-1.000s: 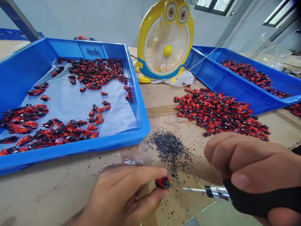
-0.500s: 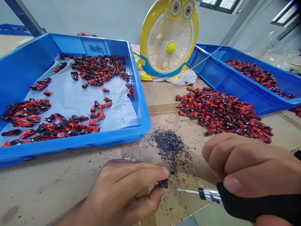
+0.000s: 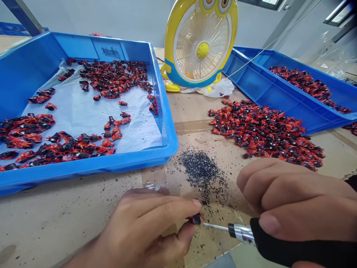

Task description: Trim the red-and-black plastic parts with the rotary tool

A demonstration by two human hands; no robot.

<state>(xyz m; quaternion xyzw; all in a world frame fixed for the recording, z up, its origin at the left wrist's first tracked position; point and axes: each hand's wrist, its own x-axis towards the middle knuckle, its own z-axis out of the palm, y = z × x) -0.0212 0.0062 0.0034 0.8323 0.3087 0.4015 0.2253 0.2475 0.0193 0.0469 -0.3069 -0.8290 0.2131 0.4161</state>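
Between the thumb and fingertips of my left hand (image 3: 150,227) is pinched a small red and black part (image 3: 196,219), its dark end turned right. My right hand (image 3: 301,204) is wrapped round a black-handled screwdriver (image 3: 267,238) with a silver collar. The thin metal tip points left and stops just short of the small part, with a narrow gap. Below the pile of red and black parts (image 3: 264,130), black shavings (image 3: 199,167) lie scattered on the brown cardboard surface (image 3: 83,208) beyond my fingers.
At the left stands a blue tray (image 3: 164,149) lined with a white sheet (image 3: 83,108), holding many red and black parts. A yellow fan (image 3: 202,51) stands at the back. Another blue tray (image 3: 273,93) with similar parts sits tilted at the right.
The screwdriver tip has moved left with my right hand, closer to the small part. My left hand keeps its pinch. The view has shifted slightly.
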